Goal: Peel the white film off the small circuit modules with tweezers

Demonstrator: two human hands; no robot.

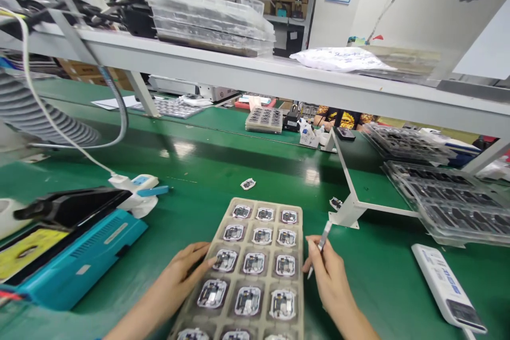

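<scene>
Two hands are working at a tray of small parts on a green desk.
The left hand (187, 271) is lying open, its fingers resting flat on the near left edge of the beige moulded plastic tray (270, 248), which is sitting in the near middle of the green desk (199, 170) and carrying rows of small silver-framed electronic modules (254, 263). The right hand (329, 273) is hovering just beside the tray's right edge, pinching slim silver metal tweezers (323, 236) between thumb and fingers, with the tips pointing up and away. A loose module (247, 184) is lying beyond the tray's far end. A blue box-shaped machine (79, 255) is standing at the near left, a white oblong device (446, 284) is lying at the near right, and stacked clear plastic trays (450, 202) are sitting further right.
</scene>
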